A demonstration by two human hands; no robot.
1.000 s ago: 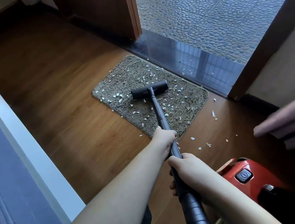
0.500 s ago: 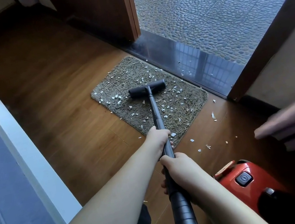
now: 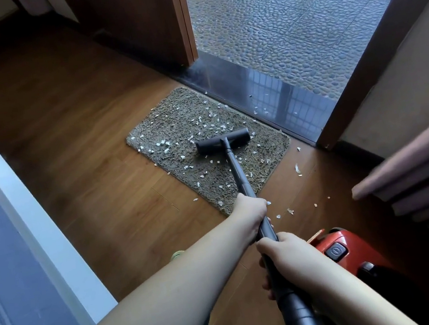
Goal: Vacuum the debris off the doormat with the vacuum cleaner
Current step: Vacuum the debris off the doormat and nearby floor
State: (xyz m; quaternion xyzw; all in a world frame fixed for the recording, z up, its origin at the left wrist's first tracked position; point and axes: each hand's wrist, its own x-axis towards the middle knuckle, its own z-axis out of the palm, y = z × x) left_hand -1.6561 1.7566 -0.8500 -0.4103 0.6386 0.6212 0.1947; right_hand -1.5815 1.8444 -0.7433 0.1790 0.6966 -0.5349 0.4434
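Here both hands' grip (image 3: 253, 208) clamps the wand (image 3: 239, 171); its nozzle (image 3: 222, 141) sits ahead on the doormat (image 3: 164, 130).

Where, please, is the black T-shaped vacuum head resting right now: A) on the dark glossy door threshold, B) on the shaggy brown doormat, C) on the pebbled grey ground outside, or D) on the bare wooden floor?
B: the black T-shaped vacuum head sits on the shaggy brown doormat, surrounded by white debris flakes.
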